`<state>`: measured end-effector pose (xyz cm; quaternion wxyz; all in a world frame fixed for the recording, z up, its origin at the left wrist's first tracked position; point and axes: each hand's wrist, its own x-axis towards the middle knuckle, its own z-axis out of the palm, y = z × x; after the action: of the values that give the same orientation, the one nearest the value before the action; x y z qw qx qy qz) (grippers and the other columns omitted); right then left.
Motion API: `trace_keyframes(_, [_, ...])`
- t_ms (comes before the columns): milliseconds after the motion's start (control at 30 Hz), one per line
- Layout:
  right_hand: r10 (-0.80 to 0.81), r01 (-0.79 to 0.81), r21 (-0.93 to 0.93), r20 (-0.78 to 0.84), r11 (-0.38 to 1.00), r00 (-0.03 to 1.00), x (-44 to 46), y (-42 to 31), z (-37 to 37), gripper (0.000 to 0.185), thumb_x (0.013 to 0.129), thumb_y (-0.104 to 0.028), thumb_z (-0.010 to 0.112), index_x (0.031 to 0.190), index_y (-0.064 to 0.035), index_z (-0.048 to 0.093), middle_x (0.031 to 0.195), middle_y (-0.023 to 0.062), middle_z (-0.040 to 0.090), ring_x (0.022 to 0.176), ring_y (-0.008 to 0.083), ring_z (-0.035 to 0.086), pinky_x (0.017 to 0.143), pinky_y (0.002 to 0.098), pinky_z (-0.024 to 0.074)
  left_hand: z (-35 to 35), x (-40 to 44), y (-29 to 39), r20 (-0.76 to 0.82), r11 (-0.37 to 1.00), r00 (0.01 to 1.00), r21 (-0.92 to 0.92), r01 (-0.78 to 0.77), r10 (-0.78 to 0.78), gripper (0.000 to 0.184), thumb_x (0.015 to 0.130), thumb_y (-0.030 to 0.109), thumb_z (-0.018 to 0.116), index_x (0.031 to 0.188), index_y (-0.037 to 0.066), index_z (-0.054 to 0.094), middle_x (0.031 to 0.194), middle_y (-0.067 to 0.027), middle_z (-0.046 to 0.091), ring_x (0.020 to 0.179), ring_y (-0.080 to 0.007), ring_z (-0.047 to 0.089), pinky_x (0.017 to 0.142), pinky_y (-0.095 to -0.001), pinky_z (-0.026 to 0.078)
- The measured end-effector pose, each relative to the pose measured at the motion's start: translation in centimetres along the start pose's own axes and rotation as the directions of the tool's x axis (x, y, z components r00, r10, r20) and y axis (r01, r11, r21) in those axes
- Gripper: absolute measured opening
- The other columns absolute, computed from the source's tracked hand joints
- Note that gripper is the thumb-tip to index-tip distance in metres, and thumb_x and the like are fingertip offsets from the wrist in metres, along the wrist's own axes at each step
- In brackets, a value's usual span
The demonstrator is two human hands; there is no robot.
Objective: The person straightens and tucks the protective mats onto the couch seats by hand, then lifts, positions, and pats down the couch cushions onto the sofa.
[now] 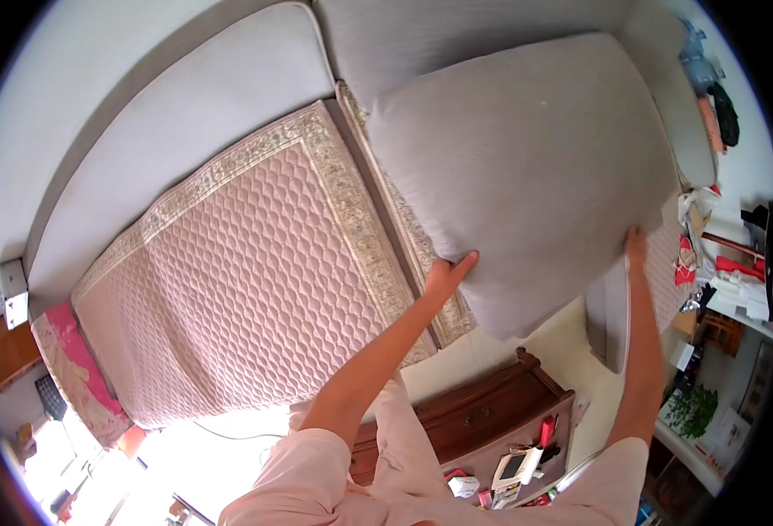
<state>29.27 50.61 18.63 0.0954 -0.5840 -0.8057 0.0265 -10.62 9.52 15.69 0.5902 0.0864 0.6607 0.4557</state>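
Observation:
A large grey sofa cushion (pixel 527 167) lies tilted over the right part of the sofa, against the grey backrest (pixel 465 31). My left hand (pixel 450 273) grips its lower left edge, with the thumb on top and the other fingers tucked out of sight underneath. At the lower right edge my right hand (pixel 636 249) also holds the cushion; most of its fingers are hidden. Left of the cushion, a pink quilted sofa cover (pixel 246 272) with a patterned beige border is spread over the seat. Part of a similar patterned border shows beneath the cushion's left side.
Behind me stands a dark wooden coffee table (pixel 474 408) with a box, papers and small items on it. A cluttered desk (pixel 693 447) with a green plant (pixel 692 408) is at the right. A pink floral cloth (pixel 75 368) covers the sofa's far left end.

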Motion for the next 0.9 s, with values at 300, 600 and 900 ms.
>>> trace_keyframes(300, [-0.633,0.494,0.701,-0.079,0.513,0.77,-21.9,-44.1,-6.1,0.026,0.082,-0.011,0.052,0.106,-0.0021,0.054,0.107,0.0147,0.056,0.096,0.0272,0.055,0.084,0.0367,0.0426,-9.1,-0.8,-14.2,0.07,0.722,0.997,0.692,-0.021,-0.039,0.07,0.077,0.028,0.062,0.134,0.018,0.024,0.093,-0.0185,0.06,0.089,-0.032,0.059,0.072,-0.0432,0.046])
trace_keyframes(600, [-0.532,0.248,0.643,0.293,0.724,0.794,-14.6,-64.2,25.1,0.033,0.078,-0.023,0.064,0.101,-0.0022,0.054,0.101,0.012,0.057,0.092,0.0243,0.055,0.077,0.035,0.0443,-6.1,1.4,-20.0,0.211,0.468,0.977,0.865,-0.179,-0.017,0.065,0.082,0.006,0.046,0.138,0.024,0.017,0.091,-0.0163,0.061,0.082,-0.0271,0.062,0.063,-0.0399,0.049])
trace_keyframes(900, [-0.285,-0.105,0.588,0.531,0.802,0.798,-10.4,-70.4,30.5,0.036,0.071,-0.033,0.07,0.075,-0.0016,0.052,0.061,0.0077,0.049,0.048,0.0175,0.043,0.047,0.0348,0.0346,-9.0,0.1,-18.8,0.243,0.758,0.963,0.603,-0.247,0.12,0.023,0.085,0.013,0.044,0.105,0.01,0.054,0.084,-0.0164,0.061,0.075,-0.0303,0.061,0.061,-0.0385,0.048])
